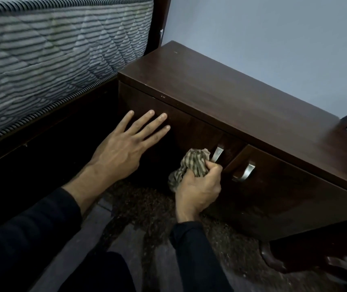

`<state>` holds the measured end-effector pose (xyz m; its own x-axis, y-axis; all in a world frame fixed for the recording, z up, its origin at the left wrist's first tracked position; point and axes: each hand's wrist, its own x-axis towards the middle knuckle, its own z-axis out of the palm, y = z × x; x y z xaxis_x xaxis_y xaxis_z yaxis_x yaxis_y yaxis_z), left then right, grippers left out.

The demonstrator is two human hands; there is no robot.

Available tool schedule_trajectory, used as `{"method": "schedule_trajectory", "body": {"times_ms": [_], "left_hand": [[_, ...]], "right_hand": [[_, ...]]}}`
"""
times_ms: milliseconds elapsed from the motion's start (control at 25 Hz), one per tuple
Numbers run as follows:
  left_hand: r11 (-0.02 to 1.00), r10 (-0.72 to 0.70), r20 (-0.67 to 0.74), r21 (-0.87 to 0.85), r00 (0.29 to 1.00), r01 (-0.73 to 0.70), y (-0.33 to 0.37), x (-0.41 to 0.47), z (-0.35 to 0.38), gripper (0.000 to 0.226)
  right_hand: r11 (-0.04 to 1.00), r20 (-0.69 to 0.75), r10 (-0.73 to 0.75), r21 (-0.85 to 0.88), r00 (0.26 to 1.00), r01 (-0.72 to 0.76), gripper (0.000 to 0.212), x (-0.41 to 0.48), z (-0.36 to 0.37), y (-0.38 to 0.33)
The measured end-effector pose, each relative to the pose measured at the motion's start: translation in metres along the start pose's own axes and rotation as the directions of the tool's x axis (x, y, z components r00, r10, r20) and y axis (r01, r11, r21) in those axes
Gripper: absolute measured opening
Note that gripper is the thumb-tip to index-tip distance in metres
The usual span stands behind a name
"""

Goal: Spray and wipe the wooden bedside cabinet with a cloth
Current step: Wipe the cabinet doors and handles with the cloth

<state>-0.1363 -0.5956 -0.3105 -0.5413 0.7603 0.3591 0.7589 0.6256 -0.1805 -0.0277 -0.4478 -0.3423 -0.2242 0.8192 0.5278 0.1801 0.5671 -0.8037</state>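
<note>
- The wooden bedside cabinet [231, 106] stands on the floor [139, 228] between the bed, with its striped mattress [52, 49], and the pale wall [273, 39]; its top is bare and its two doors face the person.
- The right hand [198, 186] is clenched around a bunched striped cloth [191, 165], pressed against the front of the left-hand door just beside its metal handle [218, 153]. The second handle [245, 171] sits on the neighbouring door, untouched.
- The left hand [126, 148] lies flat with fingers spread and holds nothing, its fingertips resting on the upper part of the same door, seemingly to steady it.
- No spray bottle is in view, so the step in hand looks like wiping rather than spraying.
- To do it well, I would keep the flat left hand pushing lightly so that the door does not swing or rattle under the rubbing.
- The cloth is wadded into a tight ball, which suits working round the base of the handle; for the broad panel, opening it flatter would probably cover more wood per pass.
- Strokes along the grain, top to bottom, should avoid streaks on this glossy dark finish.
- The narrow gap between the doors and the edge under the top lip likely gather dust and deserve a fold of cloth run along them.
- The lower front lies in deep shadow, so whether it is clean cannot be judged.
</note>
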Motion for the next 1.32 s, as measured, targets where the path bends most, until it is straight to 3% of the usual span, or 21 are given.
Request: {"method": "schedule_trajectory", "body": {"times_ms": [80,200,280,320,400,440,520,640,680,800,880,920,1000,1080,1120,1160,1240,1280,1320], "left_hand": [[0.998,-0.029,-0.015,-0.047,0.999,0.029,0.005,-0.002,0.001,0.083],[0.995,-0.070,-0.063,-0.080,0.996,0.065,0.017,0.002,0.000,0.073],[0.985,-0.116,-0.065,-0.133,0.991,0.107,0.026,0.008,-0.003,0.070],[0.981,-0.130,-0.070,-0.153,0.989,0.118,0.029,0.010,-0.003,0.068],[0.976,-0.155,-0.066,-0.165,0.986,0.142,0.030,0.011,-0.005,0.066],[0.977,-0.152,-0.062,-0.162,0.986,0.140,0.030,0.009,-0.005,0.065],[0.981,-0.133,-0.055,-0.152,0.990,0.124,0.029,0.005,-0.004,0.066],[0.982,-0.104,-0.029,-0.162,0.994,0.098,0.034,0.000,-0.002,0.070],[0.980,-0.105,-0.036,-0.174,0.994,0.097,0.038,0.001,-0.003,0.071],[0.974,-0.119,-0.085,-0.203,0.989,0.100,0.053,0.010,-0.012,0.072],[0.971,-0.149,-0.141,-0.209,0.979,0.118,0.050,0.011,-0.017,0.070],[0.969,-0.174,-0.151,-0.201,0.973,0.142,0.043,0.010,-0.016,0.071],[0.961,-0.232,-0.125,-0.183,0.965,0.207,0.022,0.006,-0.010,0.077],[0.950,-0.270,-0.068,-0.181,0.961,0.254,0.001,0.001,0.001,0.086],[0.950,-0.264,-0.042,-0.186,0.964,0.252,-0.005,-0.002,0.005,0.089],[0.951,-0.249,-0.026,-0.198,0.968,0.239,-0.008,-0.004,0.009,0.090],[0.953,-0.223,-0.015,-0.215,0.975,0.214,-0.011,-0.006,0.011,0.089],[0.954,-0.215,-0.009,-0.217,0.976,0.208,-0.012,-0.006,0.009,0.088],[0.954,-0.211,-0.006,-0.217,0.977,0.205,-0.012,-0.007,0.007,0.087]], "right_hand": [[0.937,0.007,-0.348,-0.041,0.937,0.348,0.038,0.015,-0.025,0.014],[0.713,0.034,-0.694,-0.112,0.719,0.693,0.050,0.056,-0.047,0.030],[0.540,0.226,-0.793,-0.172,0.566,0.824,0.045,0.068,-0.044,0.043],[0.416,0.357,-0.818,-0.174,0.451,0.892,0.043,0.067,-0.040,0.056],[0.150,0.614,-0.764,-0.132,0.199,0.980,0.031,0.063,-0.034,0.092],[0.084,0.676,-0.723,-0.117,0.141,0.990,0.035,0.061,-0.035,0.106],[0.104,0.645,-0.745,-0.139,0.169,0.985,0.042,0.062,-0.042,0.115],[0.178,0.427,-0.860,-0.259,0.278,0.949,0.027,0.075,-0.053,0.093],[0.157,0.392,-0.880,-0.293,0.268,0.943,0.024,0.082,-0.054,0.087],[-0.074,0.518,-0.848,-0.325,0.112,0.943,0.010,0.087,-0.050,0.091],[-0.127,0.502,-0.864,-0.305,0.046,0.944,0.008,0.077,-0.042,0.086],[-0.109,0.424,-0.904,-0.330,0.044,0.938,0.009,0.075,-0.035,0.071],[-0.005,0.286,-0.952,-0.378,0.112,0.926,0.019,0.080,-0.016,0.026],[0.104,0.254,-0.944,-0.380,0.211,0.919,0.033,0.084,0.006,-0.007],[0.106,0.284,-0.935,-0.351,0.213,0.931,0.033,0.077,0.017,-0.010],[0.062,0.344,-0.923,-0.307,0.171,0.950,0.029,0.069,0.026,-0.005],[-0.097,0.497,-0.868,-0.212,0.021,0.972,0.022,0.052,0.031,0.011],[-0.136,0.548,-0.836,-0.177,-0.017,0.975,0.024,0.049,0.028,0.015],[-0.126,0.559,-0.829,-0.173,-0.008,0.977,0.029,0.054,0.022,0.011]]}}
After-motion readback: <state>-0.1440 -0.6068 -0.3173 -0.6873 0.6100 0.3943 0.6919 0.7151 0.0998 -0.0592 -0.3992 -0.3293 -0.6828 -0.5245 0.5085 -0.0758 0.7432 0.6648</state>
